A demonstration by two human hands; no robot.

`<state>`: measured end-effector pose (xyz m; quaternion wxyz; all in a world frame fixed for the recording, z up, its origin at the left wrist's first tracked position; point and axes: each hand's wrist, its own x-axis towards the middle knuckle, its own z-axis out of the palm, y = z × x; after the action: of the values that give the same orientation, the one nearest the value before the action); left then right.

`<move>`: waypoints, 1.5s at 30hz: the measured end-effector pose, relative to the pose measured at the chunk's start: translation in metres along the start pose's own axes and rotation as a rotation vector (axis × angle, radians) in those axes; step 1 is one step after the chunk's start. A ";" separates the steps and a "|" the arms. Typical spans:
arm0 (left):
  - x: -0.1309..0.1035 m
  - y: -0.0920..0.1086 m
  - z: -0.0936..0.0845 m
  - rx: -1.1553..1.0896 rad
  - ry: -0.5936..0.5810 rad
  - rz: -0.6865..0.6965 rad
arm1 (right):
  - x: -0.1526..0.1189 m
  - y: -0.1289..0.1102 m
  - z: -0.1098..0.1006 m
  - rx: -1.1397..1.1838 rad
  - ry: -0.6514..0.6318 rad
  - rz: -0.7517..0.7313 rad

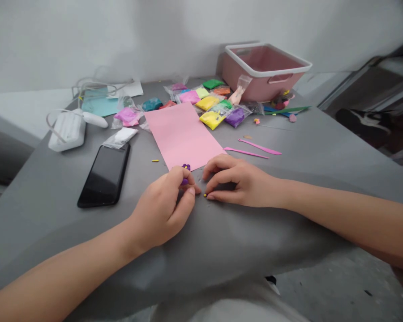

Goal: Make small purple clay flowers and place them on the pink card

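Note:
My left hand (166, 208) is curled with thumb and fingers close together around a purple clay piece (184, 181), which the fingers partly cover. Just beyond those fingers, a small purple clay flower (186, 167) with a yellow centre sits at the near edge of a pink sheet of paper (184, 134). My right hand (238, 181) faces the left one across a narrow gap, its fingers bent low over the table. A tiny yellow clay ball (205, 195) shows at its thumb and fingertips.
Two pink modelling tools (260, 146) lie right of the paper. Bags of coloured clay (212, 118) spread behind it, before a pink basket (251, 80). On the left are a black phone (104, 176) and a white power strip (67, 129). A yellow clay strip (155, 160) lies nearby.

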<state>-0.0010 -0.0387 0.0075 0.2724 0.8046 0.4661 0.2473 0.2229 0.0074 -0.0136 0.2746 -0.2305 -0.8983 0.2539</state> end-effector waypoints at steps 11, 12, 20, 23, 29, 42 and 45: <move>0.000 0.000 -0.001 -0.069 0.014 0.015 | 0.001 0.000 -0.002 0.056 0.021 0.022; 0.000 0.000 -0.001 -0.097 0.023 0.025 | 0.001 0.000 -0.002 0.071 0.046 0.020; 0.006 -0.004 -0.002 -0.306 0.054 0.006 | 0.000 -0.017 -0.003 0.012 0.296 -0.103; 0.007 -0.003 -0.001 -0.599 -0.049 -0.086 | -0.001 -0.018 0.000 -0.061 0.295 -0.158; 0.008 0.002 0.000 -0.791 -0.110 -0.148 | -0.004 -0.016 0.004 -0.144 0.308 -0.243; 0.011 -0.002 0.001 -0.877 -0.046 -0.143 | -0.001 -0.019 -0.001 -0.095 0.333 -0.252; 0.011 -0.002 0.000 -0.885 -0.022 -0.160 | -0.001 -0.019 -0.003 -0.102 0.332 -0.256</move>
<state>0.0028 -0.0286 0.0075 0.6136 0.5745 0.3732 0.3926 0.2202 -0.0070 -0.0009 0.4369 -0.1669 -0.8743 0.1298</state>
